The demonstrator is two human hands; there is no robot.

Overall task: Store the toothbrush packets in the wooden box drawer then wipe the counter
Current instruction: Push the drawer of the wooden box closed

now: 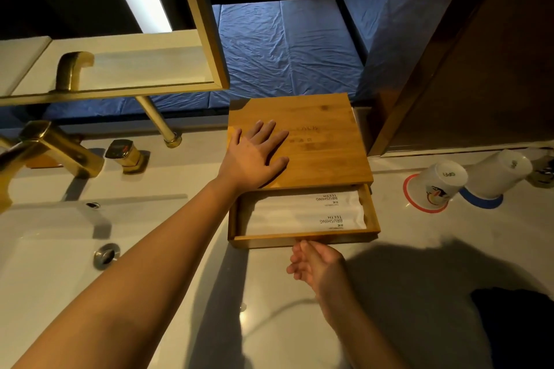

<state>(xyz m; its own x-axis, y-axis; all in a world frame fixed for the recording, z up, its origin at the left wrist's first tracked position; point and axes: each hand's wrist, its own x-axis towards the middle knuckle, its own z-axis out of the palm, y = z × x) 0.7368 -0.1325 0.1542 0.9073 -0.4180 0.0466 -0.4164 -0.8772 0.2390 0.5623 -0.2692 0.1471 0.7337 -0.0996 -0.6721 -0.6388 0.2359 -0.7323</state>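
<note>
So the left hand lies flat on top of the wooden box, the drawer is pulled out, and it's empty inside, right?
Not quite. The drawer is not empty: the head view shows two white toothbrush packets lying in it, printed "BRUSHING TEETH". The rest holds: the left hand lies flat on top of the wooden box, and the drawer is pulled out.

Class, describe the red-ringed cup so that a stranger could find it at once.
Start at the wooden box on the counter. To its right stand two upturned white cups. Yours is the nearer cup, on a red ring; the other cup has a blue one.
</note>
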